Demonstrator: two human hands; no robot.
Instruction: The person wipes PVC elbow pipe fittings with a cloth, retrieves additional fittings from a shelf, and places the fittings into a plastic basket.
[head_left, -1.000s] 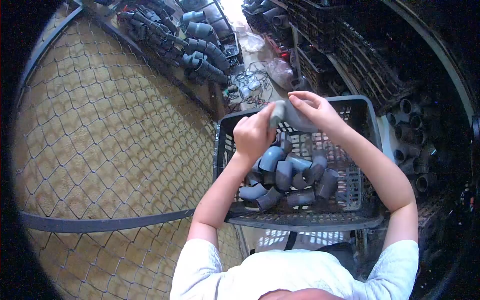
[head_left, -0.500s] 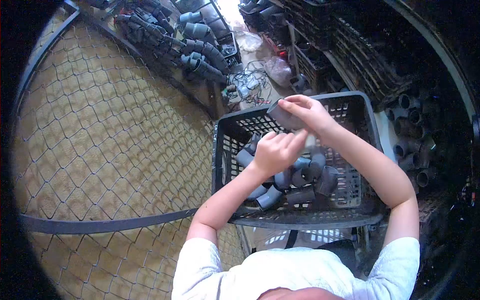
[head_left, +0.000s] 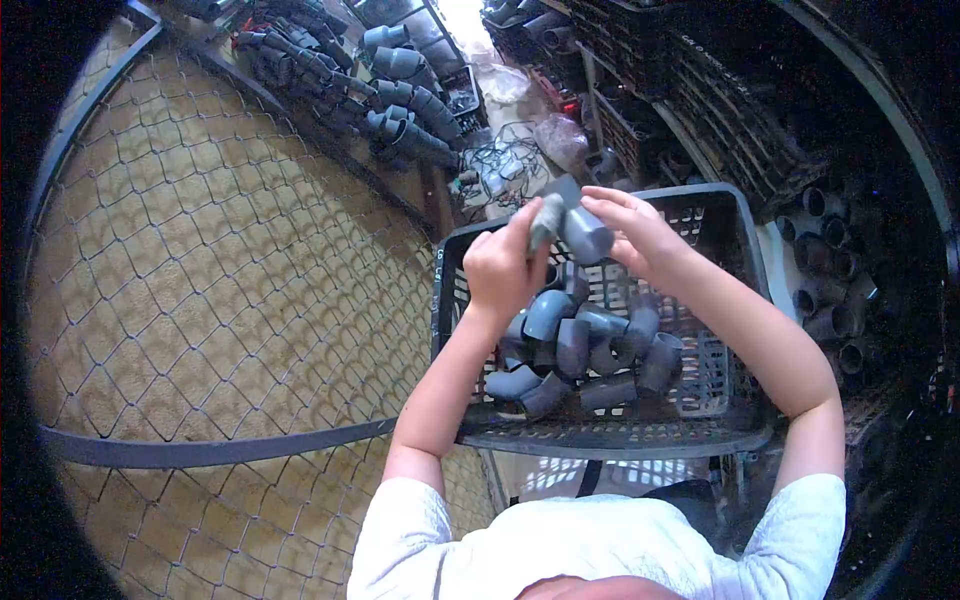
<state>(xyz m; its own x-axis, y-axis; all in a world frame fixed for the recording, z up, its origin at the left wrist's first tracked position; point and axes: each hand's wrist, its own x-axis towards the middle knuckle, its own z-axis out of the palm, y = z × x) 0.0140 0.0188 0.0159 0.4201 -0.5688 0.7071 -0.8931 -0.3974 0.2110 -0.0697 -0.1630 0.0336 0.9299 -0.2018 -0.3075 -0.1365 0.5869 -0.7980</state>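
Your L hand [head_left: 497, 268] pinches a pale cloth-like wad [head_left: 546, 222] just left of the grey elbow [head_left: 588, 238] — that's btwn both hands over the crate's [head_left: 620, 437] far end, axis far-L to near-R, R hand [head_left: 642, 235] fingers alongside, can't tell if gripping.

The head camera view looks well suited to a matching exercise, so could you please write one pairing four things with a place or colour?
Things
1. Raised fitting
2. Loose elbow fittings
3. Wire mesh
4. Shirt

Places or colours
A. Inside the black crate
B. White
C. Left side of the picture
D. Between the left hand and right hand

Pairs: 1-D, 2-A, 3-C, 4-B
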